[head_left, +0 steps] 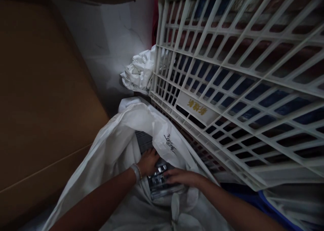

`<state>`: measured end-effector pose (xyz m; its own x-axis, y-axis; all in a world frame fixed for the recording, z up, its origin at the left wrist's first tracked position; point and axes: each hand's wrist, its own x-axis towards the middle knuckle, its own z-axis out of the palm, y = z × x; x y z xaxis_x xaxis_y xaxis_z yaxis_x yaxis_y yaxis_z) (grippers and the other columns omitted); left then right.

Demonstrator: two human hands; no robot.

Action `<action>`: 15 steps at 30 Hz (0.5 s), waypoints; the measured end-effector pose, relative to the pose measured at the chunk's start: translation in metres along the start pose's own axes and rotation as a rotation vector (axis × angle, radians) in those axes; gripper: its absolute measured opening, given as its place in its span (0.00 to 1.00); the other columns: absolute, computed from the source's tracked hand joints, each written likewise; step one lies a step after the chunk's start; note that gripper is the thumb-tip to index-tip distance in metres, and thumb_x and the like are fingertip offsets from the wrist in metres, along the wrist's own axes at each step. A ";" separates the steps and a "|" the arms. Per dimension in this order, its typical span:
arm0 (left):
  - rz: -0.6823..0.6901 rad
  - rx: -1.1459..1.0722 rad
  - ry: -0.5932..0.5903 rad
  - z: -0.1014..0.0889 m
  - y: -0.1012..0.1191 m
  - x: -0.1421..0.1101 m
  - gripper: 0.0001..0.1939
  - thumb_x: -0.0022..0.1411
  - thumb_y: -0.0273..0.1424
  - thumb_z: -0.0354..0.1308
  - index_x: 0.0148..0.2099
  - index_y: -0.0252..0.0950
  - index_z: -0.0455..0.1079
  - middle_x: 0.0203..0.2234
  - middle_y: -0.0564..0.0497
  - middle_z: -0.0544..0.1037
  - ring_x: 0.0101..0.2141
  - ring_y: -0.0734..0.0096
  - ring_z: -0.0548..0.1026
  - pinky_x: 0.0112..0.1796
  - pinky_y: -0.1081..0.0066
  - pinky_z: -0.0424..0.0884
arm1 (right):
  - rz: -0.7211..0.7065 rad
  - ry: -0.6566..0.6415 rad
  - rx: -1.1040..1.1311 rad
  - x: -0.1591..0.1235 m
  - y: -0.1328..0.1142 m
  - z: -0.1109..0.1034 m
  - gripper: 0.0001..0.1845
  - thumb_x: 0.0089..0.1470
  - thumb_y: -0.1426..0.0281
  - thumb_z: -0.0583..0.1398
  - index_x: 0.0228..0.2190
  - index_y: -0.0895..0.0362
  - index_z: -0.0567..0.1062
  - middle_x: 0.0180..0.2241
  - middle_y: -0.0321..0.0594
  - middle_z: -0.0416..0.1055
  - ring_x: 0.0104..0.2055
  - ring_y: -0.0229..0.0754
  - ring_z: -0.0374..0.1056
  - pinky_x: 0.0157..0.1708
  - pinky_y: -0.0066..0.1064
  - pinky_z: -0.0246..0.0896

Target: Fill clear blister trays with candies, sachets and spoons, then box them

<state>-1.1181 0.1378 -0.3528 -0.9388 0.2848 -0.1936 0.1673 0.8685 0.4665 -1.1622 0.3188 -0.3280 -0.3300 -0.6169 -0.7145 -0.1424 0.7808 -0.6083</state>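
Observation:
A large white woven sack [101,153] stands with its mouth open in front of me, black handwriting on its folded rim. Inside lie shiny dark packs [159,180] with silvery reflections, and a grey stack with fine ridges [143,140] shows behind them. My left hand [149,162], a band around its wrist, reaches in and rests on the packs with fingers spread and slightly bent; some fingertips are hidden. From the other side my right hand [181,177] lies over the packs' right edge, fingers stretched out. What exactly the packs contain is too dark to tell.
White plastic crates [215,59] holding blue and reddish goods rise on the right. Cardboard boxes [45,99] wall off the left. A crumpled white bag [140,70] sits behind the sack, near a pale wall [113,28]. Something blue [243,199] lies low at right.

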 end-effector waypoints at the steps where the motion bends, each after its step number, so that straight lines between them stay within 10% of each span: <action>1: -0.003 0.000 0.008 0.001 0.000 0.000 0.40 0.41 0.30 0.57 0.57 0.43 0.45 0.54 0.43 0.52 0.50 0.50 0.55 0.46 0.54 0.57 | 0.052 0.030 0.112 0.003 -0.002 0.001 0.15 0.45 0.67 0.55 0.36 0.58 0.72 0.34 0.38 0.71 0.38 0.41 0.65 0.39 0.30 0.56; 5: -0.040 0.002 0.026 0.004 0.001 0.003 0.40 0.41 0.31 0.57 0.57 0.41 0.45 0.53 0.43 0.54 0.50 0.50 0.56 0.46 0.55 0.57 | 0.114 0.110 0.211 0.020 -0.017 0.016 0.12 0.48 0.66 0.52 0.24 0.60 0.72 0.26 0.40 0.70 0.35 0.42 0.65 0.37 0.32 0.57; 10: -0.027 -0.026 0.032 0.001 0.002 0.006 0.36 0.43 0.31 0.56 0.56 0.40 0.48 0.53 0.44 0.56 0.50 0.52 0.57 0.47 0.57 0.57 | 0.111 0.079 0.502 0.027 -0.029 0.032 0.20 0.54 0.64 0.40 0.33 0.60 0.68 0.34 0.45 0.70 0.35 0.39 0.68 0.33 0.31 0.63; 15: -0.027 -0.067 0.037 0.000 0.004 0.005 0.39 0.42 0.31 0.57 0.58 0.39 0.47 0.54 0.43 0.56 0.51 0.51 0.56 0.48 0.56 0.56 | -0.042 0.326 0.563 0.044 -0.022 0.048 0.35 0.53 0.57 0.26 0.42 0.60 0.61 0.41 0.52 0.66 0.39 0.41 0.68 0.33 0.33 0.64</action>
<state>-1.1216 0.1429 -0.3518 -0.9534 0.2453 -0.1757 0.1221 0.8462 0.5187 -1.1288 0.2698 -0.3623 -0.6134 -0.5150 -0.5987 0.3203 0.5307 -0.7847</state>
